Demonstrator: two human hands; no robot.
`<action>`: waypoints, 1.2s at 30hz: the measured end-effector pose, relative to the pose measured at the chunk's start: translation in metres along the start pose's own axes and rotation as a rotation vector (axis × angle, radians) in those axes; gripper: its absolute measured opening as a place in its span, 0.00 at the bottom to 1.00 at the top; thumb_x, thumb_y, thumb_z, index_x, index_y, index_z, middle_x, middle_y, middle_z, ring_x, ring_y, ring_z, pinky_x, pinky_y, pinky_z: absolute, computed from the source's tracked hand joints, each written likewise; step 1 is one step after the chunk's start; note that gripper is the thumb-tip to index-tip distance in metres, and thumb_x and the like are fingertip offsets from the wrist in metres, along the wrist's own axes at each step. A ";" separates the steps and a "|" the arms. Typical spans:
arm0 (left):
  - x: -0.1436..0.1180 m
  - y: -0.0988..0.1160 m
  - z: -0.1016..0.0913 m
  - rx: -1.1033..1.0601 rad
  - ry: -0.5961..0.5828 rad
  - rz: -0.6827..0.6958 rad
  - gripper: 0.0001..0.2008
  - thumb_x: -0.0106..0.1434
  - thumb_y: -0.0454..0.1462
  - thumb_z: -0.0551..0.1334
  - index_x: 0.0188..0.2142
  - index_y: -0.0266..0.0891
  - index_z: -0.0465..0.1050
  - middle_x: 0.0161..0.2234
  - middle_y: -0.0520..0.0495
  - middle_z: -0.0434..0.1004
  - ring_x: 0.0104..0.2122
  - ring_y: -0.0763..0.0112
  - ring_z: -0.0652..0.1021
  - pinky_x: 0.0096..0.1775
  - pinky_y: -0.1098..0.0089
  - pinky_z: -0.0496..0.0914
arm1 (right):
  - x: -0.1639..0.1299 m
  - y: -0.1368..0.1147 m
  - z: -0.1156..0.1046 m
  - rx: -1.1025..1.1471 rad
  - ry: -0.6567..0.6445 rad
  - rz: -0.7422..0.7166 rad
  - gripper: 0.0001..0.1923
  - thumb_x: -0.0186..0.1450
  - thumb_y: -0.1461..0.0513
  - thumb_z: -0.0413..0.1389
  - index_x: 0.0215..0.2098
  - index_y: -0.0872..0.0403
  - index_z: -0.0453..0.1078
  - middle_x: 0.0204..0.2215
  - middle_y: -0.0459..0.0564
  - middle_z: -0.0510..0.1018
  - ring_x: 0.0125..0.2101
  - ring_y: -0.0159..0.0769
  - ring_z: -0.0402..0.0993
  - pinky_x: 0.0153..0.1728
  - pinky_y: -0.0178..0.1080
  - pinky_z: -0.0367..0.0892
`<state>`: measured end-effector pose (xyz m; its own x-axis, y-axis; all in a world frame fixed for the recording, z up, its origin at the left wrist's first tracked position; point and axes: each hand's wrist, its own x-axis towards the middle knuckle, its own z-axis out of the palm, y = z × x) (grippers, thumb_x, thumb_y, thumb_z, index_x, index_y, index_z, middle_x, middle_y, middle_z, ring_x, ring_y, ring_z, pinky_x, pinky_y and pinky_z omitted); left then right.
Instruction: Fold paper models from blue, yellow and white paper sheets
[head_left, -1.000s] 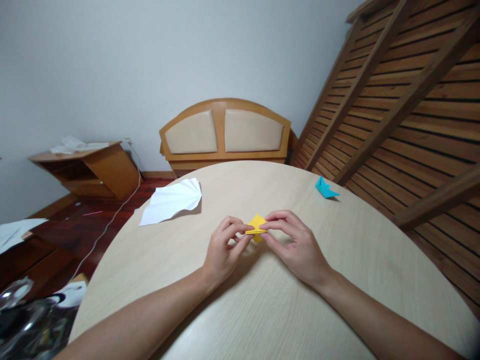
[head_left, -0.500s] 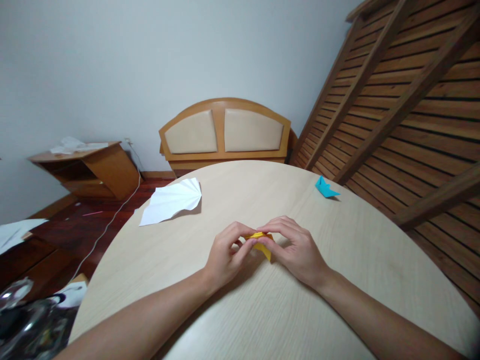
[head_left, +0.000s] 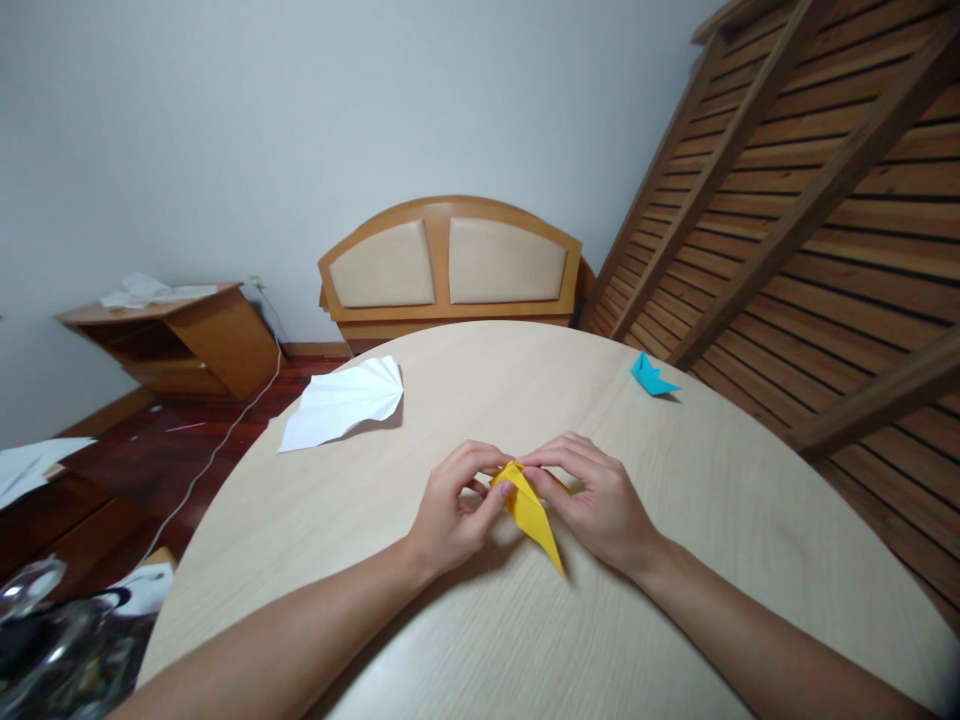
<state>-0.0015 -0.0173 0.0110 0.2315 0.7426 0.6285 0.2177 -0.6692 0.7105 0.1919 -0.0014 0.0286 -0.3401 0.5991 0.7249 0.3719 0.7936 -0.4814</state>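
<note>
Pinched between the fingertips of both hands, a piece of folded yellow paper [head_left: 531, 518] sits at the near-middle of the pale round table [head_left: 480, 385]. Left hand [head_left: 456, 508] and right hand [head_left: 600, 498] meet at its upper end, each closed on it, the left thumb lying across the near face. From there the yellow paper slants down toward the person and to the right, narrowing to a sharp point, which casts a small shadow on the tabletop. Well apart from the hands, a blue folded paper piece [head_left: 651, 376] rests near the table's far right edge, while a white creased sheet [head_left: 341, 402] lies toward the far left. Beyond the table stands a wooden headboard [head_left: 439, 260] with two beige panels; tall wooden slats [head_left: 757, 215] lean on the right.
</note>
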 end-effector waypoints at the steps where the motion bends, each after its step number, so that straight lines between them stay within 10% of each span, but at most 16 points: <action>1: 0.000 0.001 0.000 0.003 -0.003 0.010 0.07 0.67 0.34 0.61 0.44 0.39 0.75 0.39 0.45 0.76 0.37 0.71 0.77 0.32 0.76 0.72 | 0.000 0.000 0.000 -0.019 0.002 -0.016 0.04 0.69 0.64 0.58 0.37 0.52 0.75 0.31 0.47 0.82 0.34 0.37 0.76 0.38 0.42 0.69; 36: 0.001 -0.005 0.002 -0.070 0.089 -0.172 0.07 0.68 0.38 0.62 0.36 0.37 0.76 0.34 0.46 0.80 0.33 0.70 0.79 0.35 0.72 0.74 | -0.001 -0.005 0.002 0.010 -0.071 0.122 0.05 0.68 0.61 0.61 0.42 0.50 0.76 0.37 0.49 0.83 0.38 0.40 0.79 0.41 0.44 0.73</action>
<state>-0.0002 -0.0132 0.0080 0.1112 0.8471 0.5196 0.1795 -0.5314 0.8279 0.1889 -0.0064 0.0293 -0.3535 0.6971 0.6237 0.4056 0.7151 -0.5693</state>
